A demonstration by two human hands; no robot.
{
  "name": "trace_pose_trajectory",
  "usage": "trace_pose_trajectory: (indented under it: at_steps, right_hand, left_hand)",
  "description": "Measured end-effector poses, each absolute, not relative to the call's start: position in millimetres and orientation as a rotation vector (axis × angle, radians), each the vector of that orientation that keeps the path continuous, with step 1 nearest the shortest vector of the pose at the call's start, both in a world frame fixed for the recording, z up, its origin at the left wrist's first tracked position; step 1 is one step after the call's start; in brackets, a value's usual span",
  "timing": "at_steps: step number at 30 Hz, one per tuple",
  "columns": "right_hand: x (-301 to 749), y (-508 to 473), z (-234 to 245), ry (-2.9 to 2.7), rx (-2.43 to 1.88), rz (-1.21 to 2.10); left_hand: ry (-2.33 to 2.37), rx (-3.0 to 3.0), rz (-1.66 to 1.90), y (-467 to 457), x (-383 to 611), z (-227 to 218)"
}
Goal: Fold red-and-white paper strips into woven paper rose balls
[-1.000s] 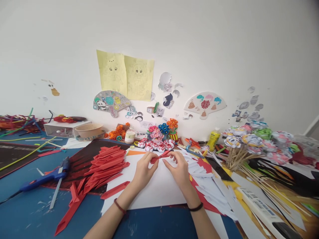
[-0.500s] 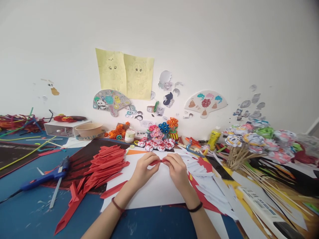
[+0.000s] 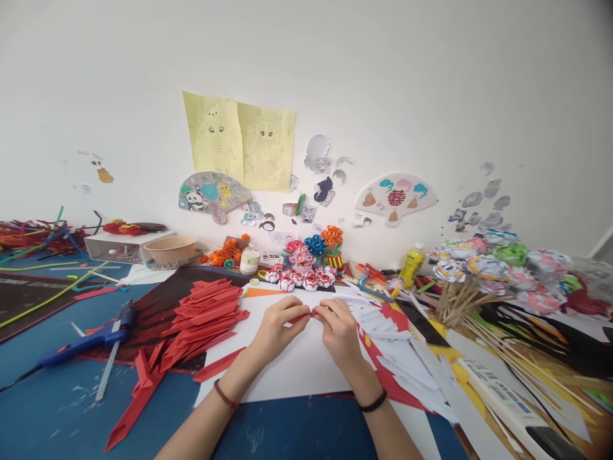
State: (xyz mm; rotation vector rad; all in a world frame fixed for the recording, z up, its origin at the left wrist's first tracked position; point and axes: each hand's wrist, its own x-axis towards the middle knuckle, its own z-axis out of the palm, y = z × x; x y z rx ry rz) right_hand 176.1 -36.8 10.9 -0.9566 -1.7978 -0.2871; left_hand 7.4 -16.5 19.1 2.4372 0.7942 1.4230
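Note:
Above a large white sheet of paper [image 3: 282,377], my left hand [image 3: 282,322] and my right hand [image 3: 338,327] meet fingertip to fingertip. Both pinch a small red paper piece [image 3: 313,313], mostly covered by the fingers. To the left of my hands lies a pile of folded red paper strips [image 3: 204,319], with one loose red strip [image 3: 219,365] on the sheet's left edge. Many folded white paper strips [image 3: 383,322] are spread right of my right hand. Small red-and-white paper flowers [image 3: 310,280] sit just beyond my fingers.
A blue glue gun [image 3: 90,342] lies on the left, its cord running off. Farther back stand a beige bowl [image 3: 171,250] and a yellow bottle [image 3: 410,265]. On the right are paper flowers on sticks [image 3: 453,300] and a white-and-black boxed tool [image 3: 507,402].
My fingertips have drawn closer together on the red paper piece, which now shows less between them. Everything else lies as before.

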Motion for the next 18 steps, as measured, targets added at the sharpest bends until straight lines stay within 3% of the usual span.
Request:
trace_pose_trajectory:
  at_steps: [18]
  right_hand:
    - [173.3, -35.6, 5.7, -1.727, -0.967, -0.303]
  left_hand:
    - [0.724, 2.21, 1.415, -10.7, 9.6, 20.7]
